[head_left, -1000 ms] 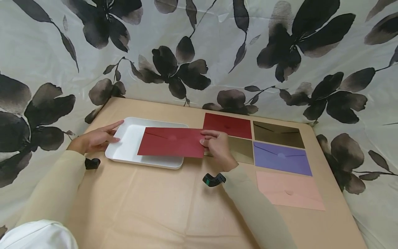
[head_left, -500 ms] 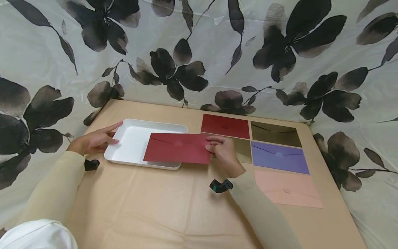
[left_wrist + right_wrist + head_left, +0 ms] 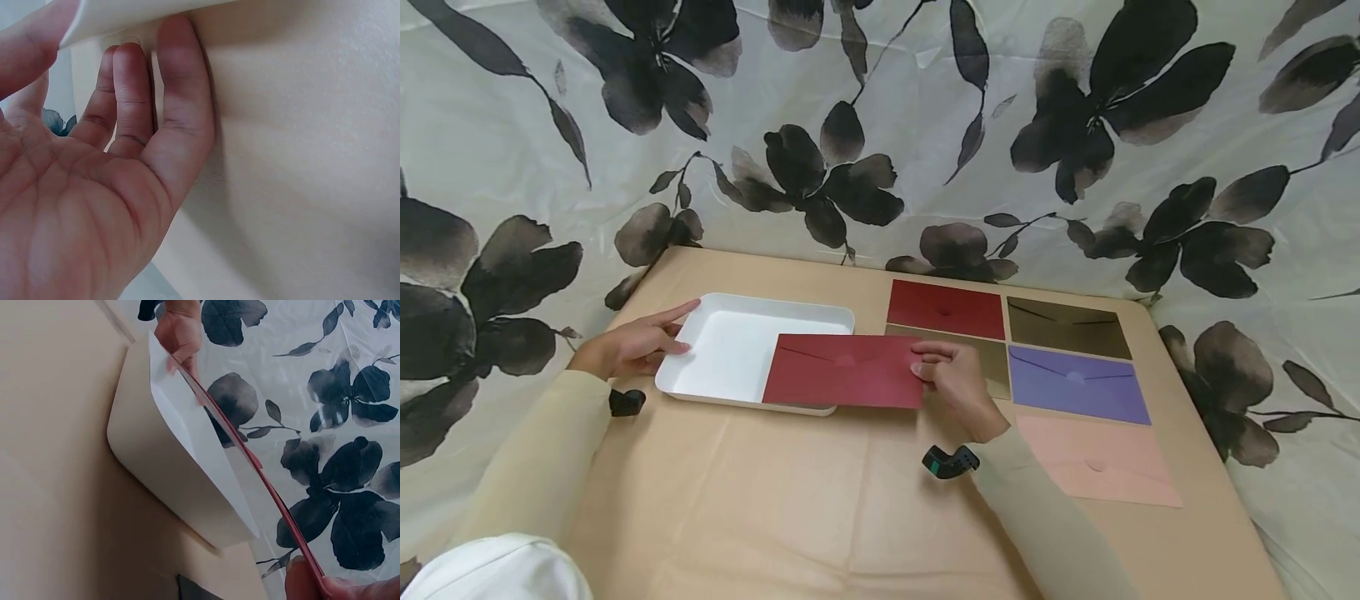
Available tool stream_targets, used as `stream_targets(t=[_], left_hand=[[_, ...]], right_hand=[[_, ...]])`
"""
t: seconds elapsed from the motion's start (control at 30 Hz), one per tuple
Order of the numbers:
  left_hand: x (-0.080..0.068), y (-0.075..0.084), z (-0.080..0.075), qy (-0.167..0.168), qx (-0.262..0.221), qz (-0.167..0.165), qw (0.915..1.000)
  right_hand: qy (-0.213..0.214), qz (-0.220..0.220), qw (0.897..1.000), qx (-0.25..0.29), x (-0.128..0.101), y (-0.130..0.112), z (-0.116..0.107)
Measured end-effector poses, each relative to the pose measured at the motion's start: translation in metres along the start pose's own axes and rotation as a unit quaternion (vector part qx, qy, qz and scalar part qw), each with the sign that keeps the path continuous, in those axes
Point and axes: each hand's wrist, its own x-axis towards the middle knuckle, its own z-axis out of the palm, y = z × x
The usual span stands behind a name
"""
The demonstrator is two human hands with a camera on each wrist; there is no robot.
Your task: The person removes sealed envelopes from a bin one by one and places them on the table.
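Observation:
A dark red envelope (image 3: 842, 382) lies flap up over the right part of a white tray (image 3: 722, 346), reaching past its right rim. My right hand (image 3: 928, 362) pinches the envelope's right end between thumb and fingers. In the right wrist view the envelope (image 3: 250, 456) shows edge-on above the tray (image 3: 162, 475). My left hand (image 3: 673, 329) rests on the tray's left rim with straight fingers. In the left wrist view the fingers (image 3: 178, 106) lie against the tray's outer wall (image 3: 300, 144), and the thumb is over the rim.
Right of the tray, more envelopes lie flat on the tan table (image 3: 790, 500): dark red (image 3: 946, 308), brown (image 3: 1067, 327), gold (image 3: 992, 358) partly under my right hand, purple (image 3: 1078, 385) and pink (image 3: 1097, 462). A flowered sheet (image 3: 880, 125) backs the table.
My right hand has drawn the red envelope to the right across the tray, so more of the white tray floor shows. The left hand has stayed on the tray's rim.

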Motion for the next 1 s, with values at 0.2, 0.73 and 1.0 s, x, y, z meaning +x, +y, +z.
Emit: stream_targets(t=[0.2,0.73,1.0], left_hand=[[-0.001,-0.001,0.0,-0.003,0.001,0.007,1.0],[-0.001,-0.001,0.001,0.0,0.009,0.008,0.9999],[-0.001,-0.001,0.0,0.002,0.012,0.006,0.9999]], right_hand=[[0.001,-0.007,1.0,-0.017,-0.003,0.002,-0.006],[0.006,0.006,0.999,-0.034,-0.012,0.012,-0.024],[0.008,0.01,0.999,-0.045,-0.016,0.016,-0.037]])
